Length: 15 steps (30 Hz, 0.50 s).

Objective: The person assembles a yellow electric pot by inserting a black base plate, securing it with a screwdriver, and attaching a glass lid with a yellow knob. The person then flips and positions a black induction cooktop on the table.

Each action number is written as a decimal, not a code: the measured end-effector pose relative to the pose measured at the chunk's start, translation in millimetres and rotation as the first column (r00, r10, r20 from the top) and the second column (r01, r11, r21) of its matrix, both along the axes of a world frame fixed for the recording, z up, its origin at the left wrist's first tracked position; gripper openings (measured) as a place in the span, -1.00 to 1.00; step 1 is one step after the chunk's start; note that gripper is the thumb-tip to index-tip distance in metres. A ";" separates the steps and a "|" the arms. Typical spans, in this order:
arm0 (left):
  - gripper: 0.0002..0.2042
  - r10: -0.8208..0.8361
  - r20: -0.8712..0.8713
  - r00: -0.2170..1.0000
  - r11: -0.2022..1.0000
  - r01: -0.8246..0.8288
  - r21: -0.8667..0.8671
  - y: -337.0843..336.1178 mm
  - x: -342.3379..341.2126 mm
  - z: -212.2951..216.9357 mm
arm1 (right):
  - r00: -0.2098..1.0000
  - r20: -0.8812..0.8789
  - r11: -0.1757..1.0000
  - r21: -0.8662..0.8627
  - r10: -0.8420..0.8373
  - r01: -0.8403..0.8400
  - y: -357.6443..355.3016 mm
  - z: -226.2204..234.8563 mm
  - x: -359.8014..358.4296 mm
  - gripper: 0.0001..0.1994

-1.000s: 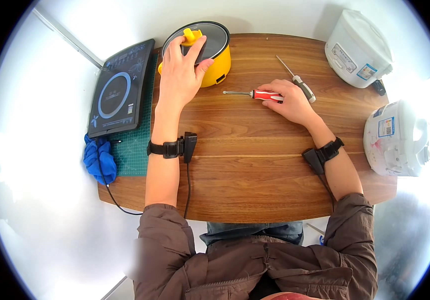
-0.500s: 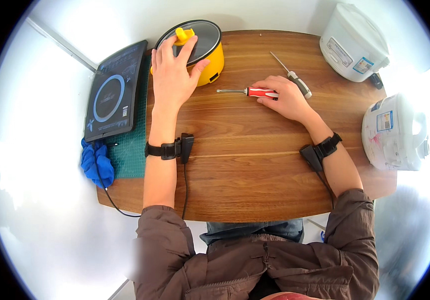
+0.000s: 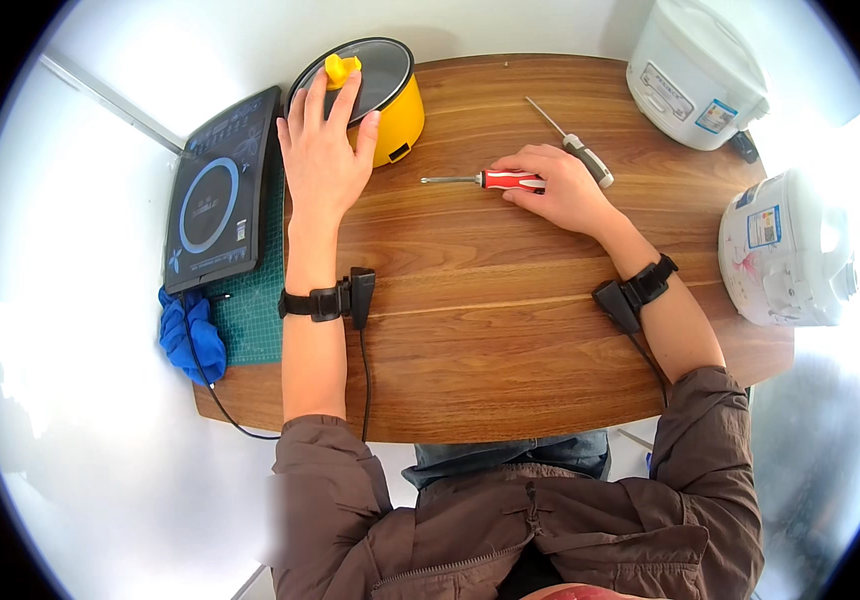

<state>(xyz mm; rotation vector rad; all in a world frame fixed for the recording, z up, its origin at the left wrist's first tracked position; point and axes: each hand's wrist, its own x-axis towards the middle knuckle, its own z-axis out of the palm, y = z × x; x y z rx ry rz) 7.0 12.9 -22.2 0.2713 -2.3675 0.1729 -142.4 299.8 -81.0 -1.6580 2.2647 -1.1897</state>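
Note:
My left hand is open, fingers stretched over the near side of a yellow pot. Its fingertips reach the dark lid beside the yellow knob; whether they touch it I cannot tell. My right hand closes round the handle of a red-and-white screwdriver, whose metal shaft points left, low over the table. Just beyond that hand lies a second screwdriver with a grey-and-white handle, its tip pointing away to the far left.
On the left, a black induction cooker rests partly on a green cutting mat, with a blue cloth near it. Two white rice cookers stand along the right side of the wooden table. Black cables trail from both wrist straps.
The view has shifted slightly, moving most things left in the picture. My left fingers are straighter beside the knob, with the thumb drawn in. My right hand keeps its hold on the red-and-white screwdriver.

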 end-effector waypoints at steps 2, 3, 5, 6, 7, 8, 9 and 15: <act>-0.49 0.037 0.010 0.999 0.999 -0.037 -0.032 2.9 -1.2 -1.5 | 1.000 -0.003 1.000 0.003 0.000 0.000 0.4 -0.2 -0.2 -0.68; -0.48 0.056 0.015 0.998 0.997 -0.055 -0.047 3.8 -1.6 -2.3 | 1.000 -0.004 1.000 0.005 0.001 -0.001 0.6 -0.7 -0.7 -0.68; -0.48 0.041 0.003 0.999 0.999 -0.041 -0.028 -1.3 -2.3 -6.4 | 1.000 -0.008 1.000 0.001 0.007 -0.007 -0.5 -1.3 -0.9 -0.68; -0.47 0.034 -0.003 0.999 0.999 -0.034 -0.018 -3.6 -2.7 -8.6 | 1.000 -0.012 1.000 -0.001 0.008 -0.008 -0.7 -1.7 -1.2 -0.68; -0.48 0.049 0.000 0.999 0.998 -0.049 -0.026 -4.5 -2.9 -9.7 | 1.000 -0.016 1.000 -0.004 0.009 -0.009 -1.0 -1.9 -1.7 -0.68; -0.48 0.065 0.003 0.998 0.997 -0.065 -0.034 -4.9 -3.3 -11.2 | 1.000 -0.018 1.000 -0.006 0.005 -0.005 -1.4 -1.6 -1.4 -0.68; -0.48 0.081 0.007 0.997 0.996 -0.080 -0.042 -5.2 -3.5 -12.6 | 1.000 -0.020 1.000 -0.009 0.000 -0.001 -1.5 -1.1 -0.5 -0.68; -0.50 0.168 -0.027 0.985 0.986 -0.168 0.009 0.2 -2.8 -14.2 | 1.000 0.005 1.000 -0.007 0.000 0.000 -0.4 4.5 3.0 -0.68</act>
